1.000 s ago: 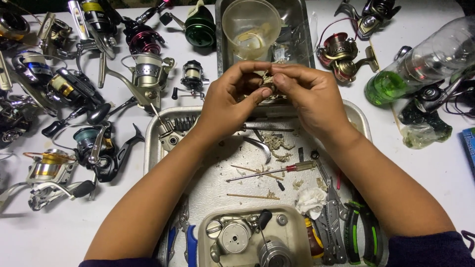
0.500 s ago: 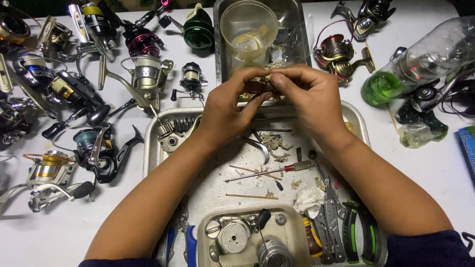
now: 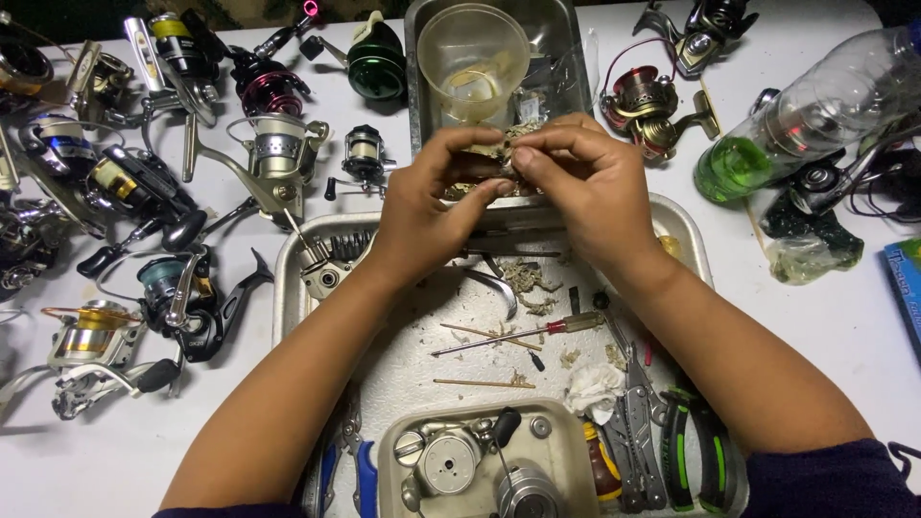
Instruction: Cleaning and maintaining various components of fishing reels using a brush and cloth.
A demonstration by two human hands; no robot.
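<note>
- White surface (image 3: 844, 317) carries scattered fishing reels (image 3: 273, 158) and a metal tray (image 3: 288, 288).
- Left hand (image 3: 432, 206) and right hand (image 3: 585, 187) meet above the tray's far edge.
- Both hands' fingers are closed, pinching one small crusty part (image 3: 507, 158) between them.
- Red-handled screwdriver (image 3: 523, 336) lies in the tray.

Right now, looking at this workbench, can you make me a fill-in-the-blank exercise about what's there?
1. Both hands, left hand and right hand, pinch a small part above a metal ____.
2. The plastic cup behind the hands is ____.
3. The fishing reels lie mostly to the person's ____.
4. The screwdriver has a ____ handle.

Missing words: tray; clear; left; red
</note>
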